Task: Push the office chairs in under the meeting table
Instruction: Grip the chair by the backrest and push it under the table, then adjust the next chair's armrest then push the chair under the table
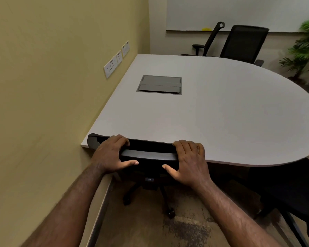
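Observation:
A black office chair [148, 154] stands right below me, its backrest top up against the near edge of the grey meeting table [212, 113]. My left hand [112, 154] grips the left part of the backrest's top rail, fingers curled over it. My right hand [189, 161] grips the right part in the same way. The seat is hidden under the tabletop; the wheeled base [150, 198] shows on the floor. Two more black chairs stand at the far side: one [243, 42] facing the table, one [210, 39] turned sideways.
A yellow wall [43, 86] with sockets [112, 66] runs tight along the table's left side. A grey cable hatch [160, 84] is set in the tabletop. Another dark chair [289, 189] stands at the right, near my right arm. A potted plant [307, 50] is at the far right.

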Tool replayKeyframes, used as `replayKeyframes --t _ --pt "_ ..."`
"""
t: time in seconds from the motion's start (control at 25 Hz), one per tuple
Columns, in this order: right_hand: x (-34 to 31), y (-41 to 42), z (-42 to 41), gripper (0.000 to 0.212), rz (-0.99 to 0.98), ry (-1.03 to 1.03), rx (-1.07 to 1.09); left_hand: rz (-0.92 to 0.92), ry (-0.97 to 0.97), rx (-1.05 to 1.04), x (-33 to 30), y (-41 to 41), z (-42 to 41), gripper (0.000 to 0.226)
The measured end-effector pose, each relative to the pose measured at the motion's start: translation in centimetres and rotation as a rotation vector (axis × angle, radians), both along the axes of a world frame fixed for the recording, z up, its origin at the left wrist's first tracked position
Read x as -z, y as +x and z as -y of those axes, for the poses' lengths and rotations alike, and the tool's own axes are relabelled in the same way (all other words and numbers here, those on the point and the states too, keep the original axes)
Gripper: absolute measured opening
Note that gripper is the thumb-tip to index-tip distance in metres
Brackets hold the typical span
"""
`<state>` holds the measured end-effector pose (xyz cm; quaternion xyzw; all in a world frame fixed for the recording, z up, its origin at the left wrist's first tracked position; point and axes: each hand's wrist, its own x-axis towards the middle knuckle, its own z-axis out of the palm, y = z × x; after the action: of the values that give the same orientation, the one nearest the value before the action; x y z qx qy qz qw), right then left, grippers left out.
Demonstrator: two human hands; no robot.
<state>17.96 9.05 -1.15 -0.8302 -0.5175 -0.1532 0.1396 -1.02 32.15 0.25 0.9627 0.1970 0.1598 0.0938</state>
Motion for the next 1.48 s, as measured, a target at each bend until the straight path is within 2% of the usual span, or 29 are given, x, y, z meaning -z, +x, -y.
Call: replayKeyframes --t 0.16,0.36,0.64,0.96,1.48 --pt "-1.4 0.6 2.2 0.08 -0.05 -0.007 0.079 0.096 0.035 0.017 -1.1 1.7 1.8 0.084" --pt "-3.2 1.6 5.8 0.079 -0.071 0.062 0.192 0.09 0.047 0.074 -3.0 5.7 4.3 0.094" --pt "-4.7 4.8 12.3 0.08 -0.053 0.083 0.357 0.159 0.074 0.202 -5.1 12.4 10.0 0.097" --pt "-5.6 9.5 21.7 0.08 -0.062 0.086 0.525 0.131 0.05 0.332 -5.4 20.4 18.2 0.103" --pt "-3.1 19.7 43.7 0.082 -0.111 0.077 0.702 0.005 0.02 0.565 -2.7 35.5 39.7 0.105"
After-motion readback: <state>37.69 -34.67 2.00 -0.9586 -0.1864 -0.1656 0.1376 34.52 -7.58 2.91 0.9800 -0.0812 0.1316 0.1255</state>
